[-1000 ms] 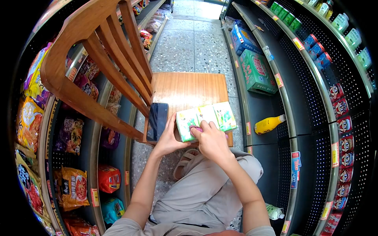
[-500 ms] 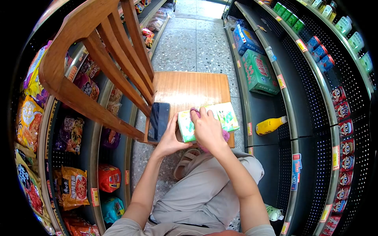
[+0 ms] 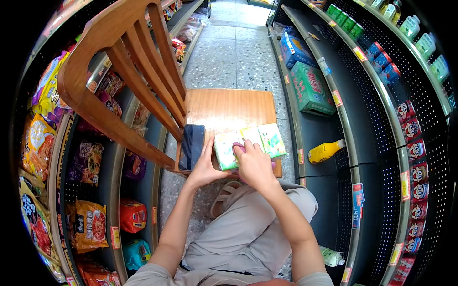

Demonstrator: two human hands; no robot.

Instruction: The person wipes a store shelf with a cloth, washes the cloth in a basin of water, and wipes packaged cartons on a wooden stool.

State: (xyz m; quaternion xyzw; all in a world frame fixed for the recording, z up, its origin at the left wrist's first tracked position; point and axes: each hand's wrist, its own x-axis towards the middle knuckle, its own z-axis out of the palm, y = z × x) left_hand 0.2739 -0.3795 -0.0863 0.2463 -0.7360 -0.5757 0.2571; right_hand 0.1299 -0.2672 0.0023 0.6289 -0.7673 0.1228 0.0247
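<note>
A row of green, white and yellow cartons (image 3: 271,139) is at the front of the wooden chair seat (image 3: 229,107). My left hand (image 3: 206,168) grips its left end, thumb along the side and fingers at the near lower edge. My right hand (image 3: 256,167) is closed on a purple cloth (image 3: 238,147), pressing it onto the upper face of the cartons. Part of the cloth shows beyond the right edge of that hand; the rest is hidden. Just left of the cartons, a dark phone (image 3: 192,145) lies on the seat.
The slatted chair back (image 3: 136,52) rises at the left. Beyond it, shelves hold noodle packets (image 3: 90,224). On the right-hand shelves are a green box (image 3: 312,89), a blue box (image 3: 296,50), a yellow bottle (image 3: 324,151) lying down, and several cans (image 3: 383,62).
My right hand has slid the cloth slightly right and down over the cartons' upper face. My left hand keeps its grip. The view has shifted slightly.
</note>
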